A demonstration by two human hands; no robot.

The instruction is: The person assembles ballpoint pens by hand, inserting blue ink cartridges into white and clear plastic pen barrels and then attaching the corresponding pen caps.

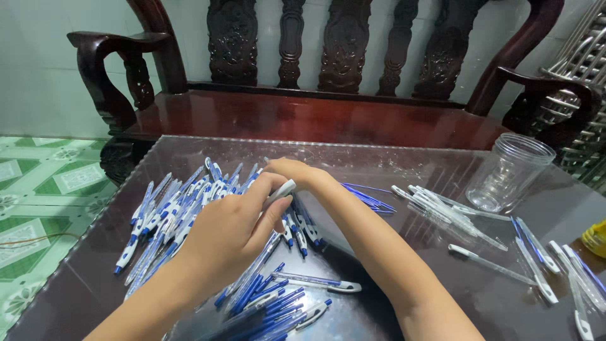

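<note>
My left hand (pixel 230 230) is over the middle of a glass-topped table (pixel 442 309), thumb and fingers pinched on a white pen part (pixel 279 191). My right hand (pixel 291 170) reaches across from the right, its fingers curled at the far tip of that same part. Whether it grips the part is hidden. Beneath both hands lies a large heap of blue-and-white pens (pixel 170 215). More blue pens (pixel 271 303) lie near the front edge.
A clear plastic jar (pixel 508 172) stands at the right. Clear pen barrels (pixel 442 208) and more pens (pixel 568 271) lie scattered right. A yellow object (pixel 596 237) sits at the right edge. Behind stands a dark carved wooden bench (pixel 315 113).
</note>
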